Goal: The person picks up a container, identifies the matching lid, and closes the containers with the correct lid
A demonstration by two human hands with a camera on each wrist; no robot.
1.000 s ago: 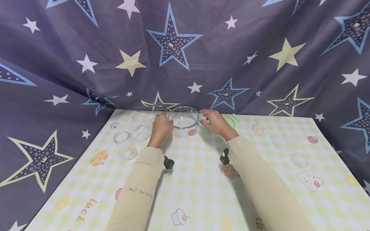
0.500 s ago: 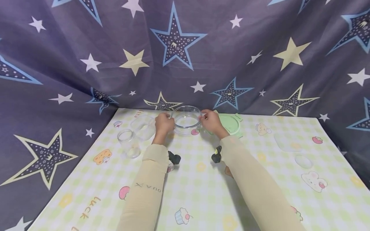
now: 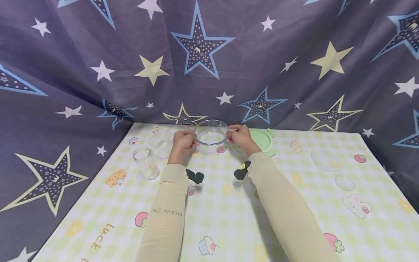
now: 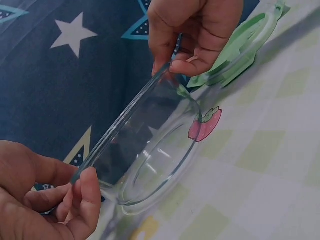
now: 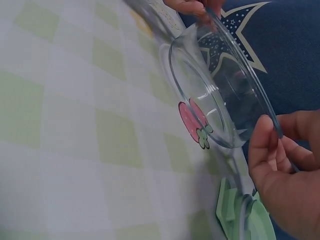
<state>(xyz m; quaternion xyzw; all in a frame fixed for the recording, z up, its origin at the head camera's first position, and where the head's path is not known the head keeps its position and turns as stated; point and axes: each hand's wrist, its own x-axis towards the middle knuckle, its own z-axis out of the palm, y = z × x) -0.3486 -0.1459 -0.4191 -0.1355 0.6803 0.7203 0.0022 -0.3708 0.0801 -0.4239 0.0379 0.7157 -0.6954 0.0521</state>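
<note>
A round clear glass bowl stands near the far edge of the table, in front of the star curtain. My left hand pinches its left rim with thumb and fingers, and my right hand pinches the right rim. The left wrist view shows the bowl with my left hand at the near rim and my right hand on the far rim. In the right wrist view my right hand grips the bowl. I cannot tell whether the bowl's base touches the table.
A green lid lies just right of the bowl. To the left stand a clear glass jar and a clear container. Two clear lids lie at the right. The star curtain closes off the back.
My right hand came off the green lid's side and closed on the bowl's right rim. My left hand shifted its grip on the left rim. Both hands now hold the bowl.
</note>
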